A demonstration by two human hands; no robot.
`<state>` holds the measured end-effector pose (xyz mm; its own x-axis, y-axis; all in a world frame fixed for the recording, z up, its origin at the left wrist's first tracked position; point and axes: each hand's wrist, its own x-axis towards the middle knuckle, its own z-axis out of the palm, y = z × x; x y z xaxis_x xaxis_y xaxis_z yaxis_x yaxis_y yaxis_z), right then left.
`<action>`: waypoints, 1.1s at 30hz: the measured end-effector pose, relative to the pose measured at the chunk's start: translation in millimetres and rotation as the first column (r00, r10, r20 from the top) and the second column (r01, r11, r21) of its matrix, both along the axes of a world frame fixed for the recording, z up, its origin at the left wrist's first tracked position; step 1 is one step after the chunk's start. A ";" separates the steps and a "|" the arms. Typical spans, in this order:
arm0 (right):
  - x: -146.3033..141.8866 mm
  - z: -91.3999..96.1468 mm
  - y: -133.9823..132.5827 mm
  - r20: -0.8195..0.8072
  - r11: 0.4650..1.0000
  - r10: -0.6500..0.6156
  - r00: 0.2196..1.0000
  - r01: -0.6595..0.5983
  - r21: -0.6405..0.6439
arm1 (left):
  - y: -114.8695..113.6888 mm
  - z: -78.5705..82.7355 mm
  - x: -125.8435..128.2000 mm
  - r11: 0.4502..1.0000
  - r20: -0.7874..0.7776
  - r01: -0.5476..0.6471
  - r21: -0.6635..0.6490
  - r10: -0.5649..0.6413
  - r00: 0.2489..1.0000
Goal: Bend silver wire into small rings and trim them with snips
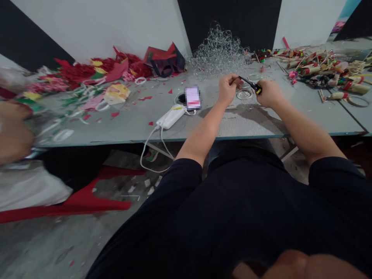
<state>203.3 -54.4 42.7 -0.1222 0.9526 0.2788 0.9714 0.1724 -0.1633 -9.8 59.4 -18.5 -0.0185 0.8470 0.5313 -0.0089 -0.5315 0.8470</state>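
Note:
Both hands are raised over the grey table (122, 124). My right hand (269, 93) is closed round the black and yellow handles of a pair of pliers (252, 85). My left hand (228, 88) is pinched at the pliers' tip, holding something thin that I cannot make out, possibly wire. Just beneath the hands lies a small coil of clear wire (244, 94). A large tangled heap of silvery wire (218, 52) sits behind them by the wall.
A phone (193, 97) lies left of my hands, cabled to a white power bank (171, 117). Red, yellow and green paper scraps (95, 73) cover the table's left. Sticks and finished decorations (322, 68) fill the right. A red stool (84, 199) stands below.

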 end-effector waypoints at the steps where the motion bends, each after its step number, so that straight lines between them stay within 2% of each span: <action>1: -0.9 1.0 -1.5 0.000 1.000 -0.001 1.000 0.001 -0.006 | -0.2 0.6 0.1 1.000 -0.006 -0.008 -0.003 0.008 1.000; 5: -2.8 2.1 -4.1 0.008 1.000 -0.003 1.000 0.003 -0.010 | -3.1 3.3 -1.5 1.000 -0.020 -0.016 -0.012 0.015 1.000; 12: 1.0 -0.7 3.2 -0.036 1.000 0.025 0.999 -0.025 -0.006 | -6.3 2.1 -3.8 0.999 0.008 0.041 -0.023 -0.040 0.999; 23: 3.6 16.0 -8.2 -0.044 0.987 0.103 0.994 -0.108 -0.119 | 3.9 -3.2 -5.3 0.998 0.000 0.041 0.043 -0.041 0.999; 33: -0.4 11.2 -8.6 -0.050 0.999 0.028 0.998 -0.029 -0.023 | -0.8 -0.7 -1.0 0.999 0.036 0.026 0.040 -0.027 0.999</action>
<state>202.9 -63.1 53.9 -0.1360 0.9553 0.2625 0.9567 0.1955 -0.2158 -10.8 58.6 -19.2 -0.0163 0.8258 0.5637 -0.0537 -0.5636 0.8243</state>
